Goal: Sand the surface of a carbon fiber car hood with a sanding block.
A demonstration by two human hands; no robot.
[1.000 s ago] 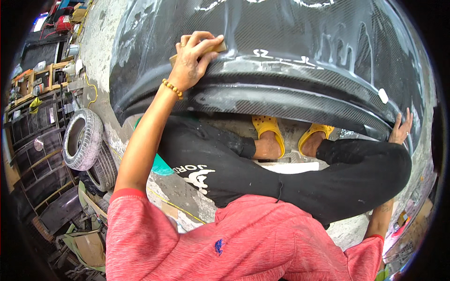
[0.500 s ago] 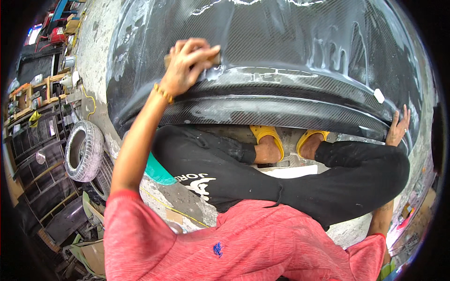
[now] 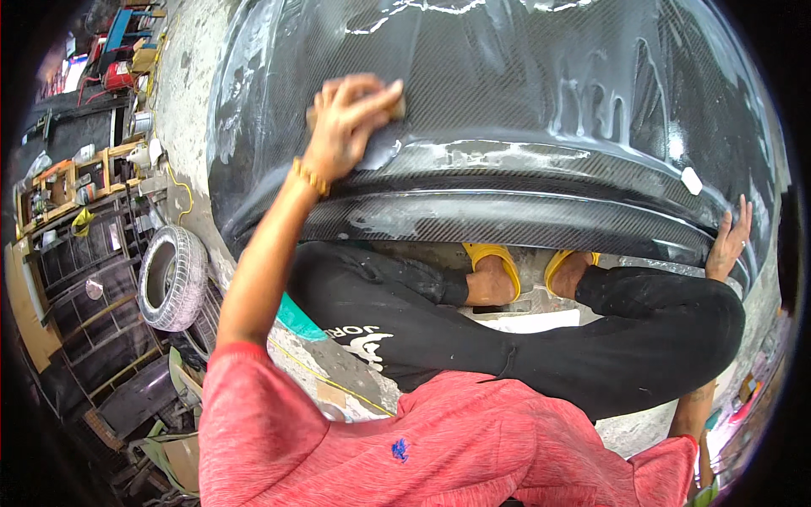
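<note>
Tan block [image 3: 399, 109] is being gripped by the left hand [image 3: 342, 128] atop the black panel [image 3: 507, 93], whose right end's being touched by the splayed-out right hand [image 3: 730, 245].

The picture is bright in the middle, and light seems to fall from above. The black panel [image 3: 498, 80] is shiny, with one very white spot of glare near its right side and pale shine along its ridge. Under its near edge, there is a dark shadow around the yellow shoes [image 3: 495, 256]. The left hand [image 3: 342, 135] looks a bit blurry, while the red shirt [image 3: 372, 456] looks clearer. The rack [image 3: 89, 291] on the left bends like a bow. Black fills the corners, and the far right edge looks smeary and purplish.
</note>
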